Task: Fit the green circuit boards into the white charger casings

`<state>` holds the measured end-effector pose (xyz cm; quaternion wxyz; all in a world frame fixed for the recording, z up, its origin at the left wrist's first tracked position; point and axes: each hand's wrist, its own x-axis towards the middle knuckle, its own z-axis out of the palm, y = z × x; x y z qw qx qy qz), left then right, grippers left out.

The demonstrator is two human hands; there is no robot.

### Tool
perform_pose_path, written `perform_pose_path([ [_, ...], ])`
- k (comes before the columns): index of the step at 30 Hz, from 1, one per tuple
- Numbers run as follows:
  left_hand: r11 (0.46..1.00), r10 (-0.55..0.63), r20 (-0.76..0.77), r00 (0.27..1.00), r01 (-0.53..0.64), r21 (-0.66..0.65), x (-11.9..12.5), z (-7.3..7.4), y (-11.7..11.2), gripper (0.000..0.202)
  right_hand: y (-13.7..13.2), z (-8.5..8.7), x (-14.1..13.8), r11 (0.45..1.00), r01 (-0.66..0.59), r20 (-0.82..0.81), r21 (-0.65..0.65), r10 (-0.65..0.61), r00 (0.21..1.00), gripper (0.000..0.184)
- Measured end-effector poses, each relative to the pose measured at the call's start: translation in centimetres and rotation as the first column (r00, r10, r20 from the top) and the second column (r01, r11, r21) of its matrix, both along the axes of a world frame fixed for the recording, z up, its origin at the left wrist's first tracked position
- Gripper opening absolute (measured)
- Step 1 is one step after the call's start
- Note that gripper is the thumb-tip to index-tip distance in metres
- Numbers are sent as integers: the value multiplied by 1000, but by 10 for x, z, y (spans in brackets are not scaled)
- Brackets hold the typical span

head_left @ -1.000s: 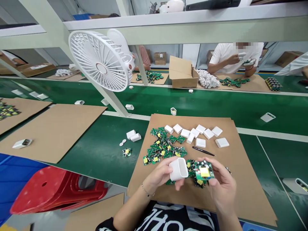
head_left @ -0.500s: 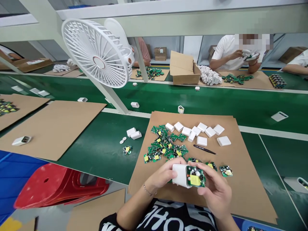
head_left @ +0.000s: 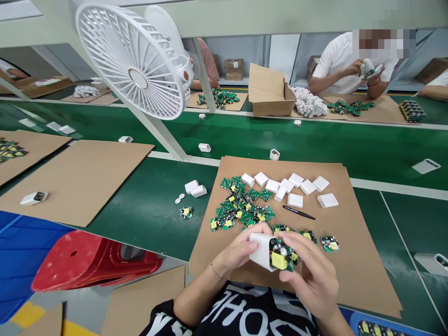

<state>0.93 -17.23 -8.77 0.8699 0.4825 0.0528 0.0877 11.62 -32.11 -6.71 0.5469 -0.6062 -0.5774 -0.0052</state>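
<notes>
My left hand (head_left: 235,252) grips a white plastic casing (head_left: 259,251) by its closed end, open end facing right. My right hand (head_left: 311,273) pinches a green circuit board (head_left: 281,255) with a yellow part, its edge partly inside the casing's mouth. Both are held just above a brown cardboard sheet (head_left: 350,261). A heap of green circuit boards (head_left: 241,207) lies on the sheet beyond my hands. A row of white casings (head_left: 290,186) lies behind that, with black tweezers (head_left: 299,213) beside them.
A white fan (head_left: 131,65) stands on a slanted post at left. White casings ride the green conveyor belt (head_left: 350,149). Across it, another person in a white shirt (head_left: 345,56) handles parts by an open carton (head_left: 269,95). Red stools (head_left: 87,266) lie lower left.
My hands have come together: the board, held apart from the casing a second ago, now sits partly in its open end. The view has tilted downward.
</notes>
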Motion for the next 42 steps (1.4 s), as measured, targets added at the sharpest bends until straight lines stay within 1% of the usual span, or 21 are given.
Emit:
perform_pose_path([
  [4,991,30,27,999,-34,130,1,2,-2,59,2,1,-1,999,17,44,37,-19,999,50],
  [8,984,43,18,999,-45,175,2,2,-3,58,2,0,-2,998,35,66,46,-38,997,48],
  [13,981,60,-17,998,-56,188,2,1,-3,57,0,1,-1,998,55,84,13,-56,995,45],
  [18,982,63,-14,998,-60,179,3,2,-3,56,-2,-1,0,997,78,134,-24,-74,988,45],
  [22,980,115,-6,993,-112,162,5,4,-7,55,-3,-4,-3,996,86,205,-4,-84,975,49],
  [24,978,149,-3,989,-147,146,6,5,-9,55,-3,-4,-4,996,94,173,-4,-92,981,47],
  [27,979,167,-9,986,-165,124,7,6,-11,55,-2,-1,-5,994,100,85,-32,-97,992,39],
  [31,980,168,-32,985,-163,113,9,9,-12,55,-1,0,-5,994,106,113,-2,-106,988,44],
  [34,984,162,-37,986,-159,76,10,10,-12,54,-2,0,-8,992,122,44,-13,-121,992,42],
  [36,980,193,-54,980,-189,66,11,9,-12,54,-4,0,-10,987,160,19,33,-161,987,42],
  [37,975,215,-65,974,-211,65,12,8,-11,54,-5,0,-11,978,193,-14,80,-193,981,43],
  [39,966,257,-83,963,-253,53,12,6,-10,55,-7,1,-12,956,250,-145,155,-228,963,43],
  [40,964,266,-86,960,-263,42,11,5,-10,55,-8,1,-12,953,250,-211,170,-213,954,43],
  [41,965,262,-85,961,-261,31,11,5,-10,55,-8,2,-12,959,224,-249,171,-178,952,42],
  [42,968,251,-77,965,-249,24,11,5,-11,54,-7,2,-12,969,181,-255,166,-135,957,42],
])
